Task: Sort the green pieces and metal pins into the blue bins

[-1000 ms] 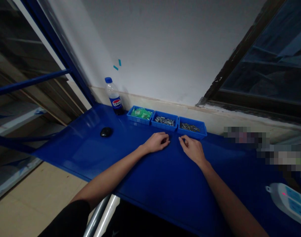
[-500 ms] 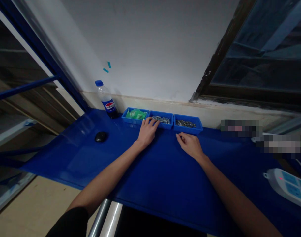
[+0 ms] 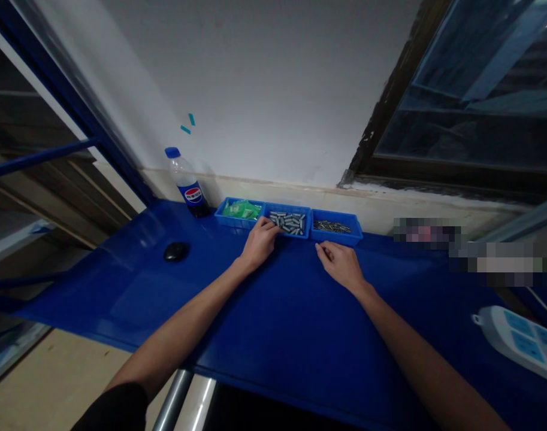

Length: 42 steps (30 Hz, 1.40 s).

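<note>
Three blue bins stand in a row at the wall: the left bin (image 3: 237, 222) with green packets (image 3: 242, 209), the middle one with short metal cylinders (image 3: 291, 222), the right bin (image 3: 340, 237) with thin metal pins (image 3: 331, 226). My left hand (image 3: 259, 242) is at the front left edge of the middle bin, its fingers pinched together at the rim; what they hold is too small to make out. My right hand (image 3: 340, 262) rests on the table just in front of the right bin, fingers curled closed, with their contents hidden.
A cola bottle (image 3: 192, 193) stands left of the bins, and a black mouse (image 3: 175, 251) lies in front of it. At the right are a white power strip (image 3: 520, 341) and blurred-out items. The wall rises behind the bins.
My left hand has drawn back from over the cylinders to the middle bin's front edge, its fingers now closer together. My right hand has hardly moved. The view has shifted slightly.
</note>
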Each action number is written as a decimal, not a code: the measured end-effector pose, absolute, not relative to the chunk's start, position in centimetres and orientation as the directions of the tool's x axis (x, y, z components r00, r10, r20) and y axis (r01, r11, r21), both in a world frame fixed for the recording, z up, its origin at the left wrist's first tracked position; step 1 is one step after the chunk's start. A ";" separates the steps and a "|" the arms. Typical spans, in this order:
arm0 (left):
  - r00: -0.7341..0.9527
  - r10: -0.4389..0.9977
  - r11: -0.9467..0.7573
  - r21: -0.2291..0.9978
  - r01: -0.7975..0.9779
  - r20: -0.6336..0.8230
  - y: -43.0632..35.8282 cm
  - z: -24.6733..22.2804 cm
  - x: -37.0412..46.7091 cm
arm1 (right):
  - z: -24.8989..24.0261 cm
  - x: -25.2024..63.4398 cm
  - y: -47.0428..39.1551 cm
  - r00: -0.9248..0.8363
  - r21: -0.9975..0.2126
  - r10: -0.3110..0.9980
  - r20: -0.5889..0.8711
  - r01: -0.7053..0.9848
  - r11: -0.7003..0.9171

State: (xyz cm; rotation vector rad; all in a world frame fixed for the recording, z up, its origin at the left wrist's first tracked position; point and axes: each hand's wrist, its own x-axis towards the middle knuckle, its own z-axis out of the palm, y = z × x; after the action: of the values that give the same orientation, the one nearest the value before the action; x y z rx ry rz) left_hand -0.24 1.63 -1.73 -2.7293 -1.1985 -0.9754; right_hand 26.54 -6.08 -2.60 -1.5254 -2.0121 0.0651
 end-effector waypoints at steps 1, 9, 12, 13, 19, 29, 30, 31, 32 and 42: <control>0.509 0.670 -0.705 0.248 0.665 0.541 1.5 -1.8 -0.3 | -2.5 26.5 -6.1 -0.153 -0.392 0.888 0.433 0.855 0.338; 0.506 0.711 -0.686 0.327 0.650 0.488 0.8 -2.3 -0.9 | -2.8 25.2 -5.7 -0.043 -0.624 0.906 0.422 0.711 0.324; 0.529 0.675 -0.725 0.331 0.604 0.514 0.8 -2.4 -1.2 | -3.2 24.5 -5.3 0.019 -0.750 0.931 0.366 0.599 0.282; 0.539 0.663 -0.737 0.329 0.590 0.519 0.8 -2.4 -1.3 | -3.3 24.2 -5.1 0.031 -0.777 0.938 0.346 0.570 0.268; 0.599 0.604 -0.794 0.331 0.510 0.526 0.7 -1.9 -1.5 | -3.8 23.3 -4.1 0.091 -0.867 0.952 0.294 0.446 0.225; 0.612 0.609 -0.791 0.328 0.516 0.505 0.3 -2.1 -1.2 | -3.4 23.3 -2.8 0.143 -0.857 0.941 0.306 0.471 0.207; 0.611 0.607 -0.792 0.318 0.521 0.508 0.2 -2.0 -1.1 | -3.3 23.2 -2.6 0.155 -0.864 0.940 0.305 0.461 0.205; 0.611 0.605 -0.792 0.308 0.527 0.511 0.1 -1.9 -1.1 | -3.2 23.1 -2.4 0.164 -0.870 0.937 0.307 0.447 0.207; 0.609 0.605 -0.791 0.298 0.534 0.513 0.1 -1.7 -1.0 | -3.3 23.0 -2.3 0.166 -0.876 0.935 0.313 0.432 0.216; 0.621 0.629 -0.757 0.184 0.627 0.469 -0.4 -1.8 0.7 | -4.7 22.4 -2.7 0.123 -0.840 0.902 0.413 0.434 0.326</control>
State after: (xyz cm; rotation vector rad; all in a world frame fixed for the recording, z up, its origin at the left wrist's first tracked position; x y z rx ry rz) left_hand 0.67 -0.38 -1.85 -2.8302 -1.0966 -0.8200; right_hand 22.39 -2.70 -4.66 -1.2828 -1.4921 0.5354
